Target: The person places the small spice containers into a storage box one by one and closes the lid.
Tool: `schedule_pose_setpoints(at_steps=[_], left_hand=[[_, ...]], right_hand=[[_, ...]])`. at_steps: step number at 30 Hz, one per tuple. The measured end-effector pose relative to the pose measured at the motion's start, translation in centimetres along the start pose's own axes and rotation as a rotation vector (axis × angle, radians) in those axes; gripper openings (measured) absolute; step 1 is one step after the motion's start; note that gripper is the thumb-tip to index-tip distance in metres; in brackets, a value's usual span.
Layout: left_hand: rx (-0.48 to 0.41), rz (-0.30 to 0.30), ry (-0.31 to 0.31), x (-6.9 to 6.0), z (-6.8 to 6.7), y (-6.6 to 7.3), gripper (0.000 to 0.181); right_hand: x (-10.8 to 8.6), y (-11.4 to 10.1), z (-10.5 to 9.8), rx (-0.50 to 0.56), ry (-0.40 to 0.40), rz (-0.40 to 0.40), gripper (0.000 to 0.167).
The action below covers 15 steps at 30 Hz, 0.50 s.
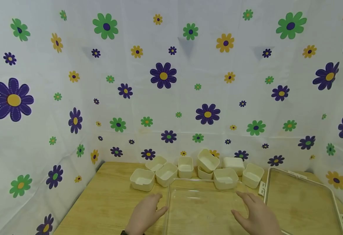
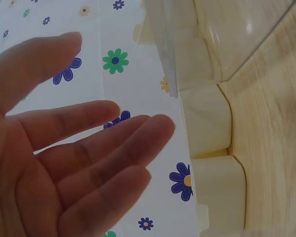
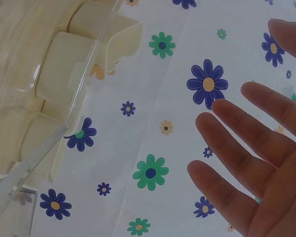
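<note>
A clear plastic bin (image 1: 189, 180) stands in the middle of the wooden table. My left hand (image 1: 146, 213) hovers by its left side, fingers spread and loosely bent, holding nothing. Over the bin's right side is my right hand (image 1: 256, 213), with thumb and fingers apart and nothing between them. Both palms face inward, and the left wrist view shows the left hand (image 2: 89, 168) without a grip on anything. In the right wrist view the right hand (image 3: 256, 153) is likewise apart from the bin's rim (image 3: 84, 74).
Several cream plastic containers (image 1: 142, 179) line the back of the table. One container (image 1: 208, 160) leans tilted on another, and one (image 1: 233, 164) lies upside down. A clear lid (image 1: 302, 202) with white clips lies at the right. Flower-printed cloth (image 1: 177, 98) surrounds the table.
</note>
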<state>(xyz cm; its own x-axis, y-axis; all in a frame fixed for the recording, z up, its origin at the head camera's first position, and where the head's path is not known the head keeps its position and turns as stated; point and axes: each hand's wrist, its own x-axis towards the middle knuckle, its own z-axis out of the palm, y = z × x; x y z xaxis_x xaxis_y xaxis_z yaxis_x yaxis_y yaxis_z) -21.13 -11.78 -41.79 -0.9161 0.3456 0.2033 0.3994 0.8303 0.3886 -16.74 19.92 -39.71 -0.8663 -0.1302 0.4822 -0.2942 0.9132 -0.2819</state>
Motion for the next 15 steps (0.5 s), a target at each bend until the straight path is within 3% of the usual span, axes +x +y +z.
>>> schedule_pose_setpoints(at_steps=[15], left_hand=[[-0.056, 0.027, -0.121, 0.7, 1.8, -0.9, 0.027]], right_hand=[[-0.3, -0.3, -0.7, -0.027, 0.093, -0.036, 0.048]])
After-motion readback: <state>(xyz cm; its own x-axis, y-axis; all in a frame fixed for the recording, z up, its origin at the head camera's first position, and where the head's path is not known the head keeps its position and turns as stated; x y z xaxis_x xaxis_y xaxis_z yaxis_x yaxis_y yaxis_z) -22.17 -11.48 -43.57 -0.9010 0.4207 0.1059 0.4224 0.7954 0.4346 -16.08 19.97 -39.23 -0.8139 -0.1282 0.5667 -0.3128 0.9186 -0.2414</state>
